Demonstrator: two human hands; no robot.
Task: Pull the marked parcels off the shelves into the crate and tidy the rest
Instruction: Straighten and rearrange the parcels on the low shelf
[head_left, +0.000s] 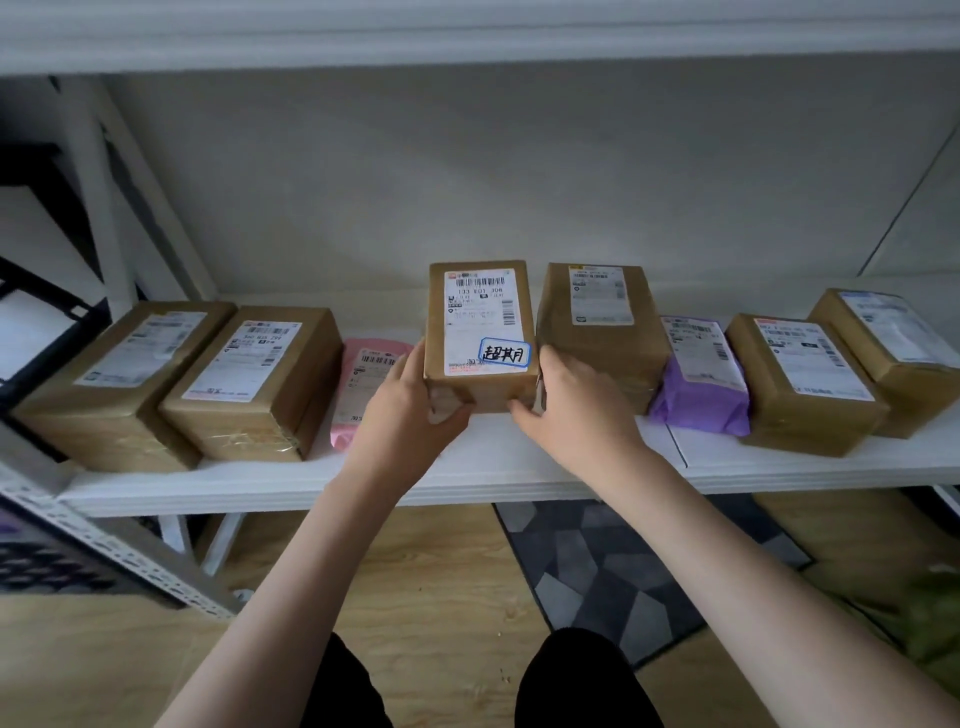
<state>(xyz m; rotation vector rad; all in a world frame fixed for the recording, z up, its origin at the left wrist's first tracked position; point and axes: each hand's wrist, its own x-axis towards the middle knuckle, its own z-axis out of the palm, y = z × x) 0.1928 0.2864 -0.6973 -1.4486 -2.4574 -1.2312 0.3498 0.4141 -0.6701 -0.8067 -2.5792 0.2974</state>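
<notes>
Cardboard box (480, 332) with a blue-edged sticker (504, 353) sits mid-shelf (519, 467), and I have it from both sides: my left hand (410, 400) fingers curl round its near left corner, my right hand (571, 405) fingers clasp its right edge. A pink bag (363, 384) lies left, another box (602, 332) touches its right.

Below the shelving lies a wooden floor (431, 587) of pale planks, and on it a grey rug (618, 566) patterned in angular light and dark patches. A perforated metal upright (119, 551) slants across the lower left. Behind everything stands a plain white wall (467, 171). Something green (930, 623) (too blurred to identify) sits at the lower right edge.
</notes>
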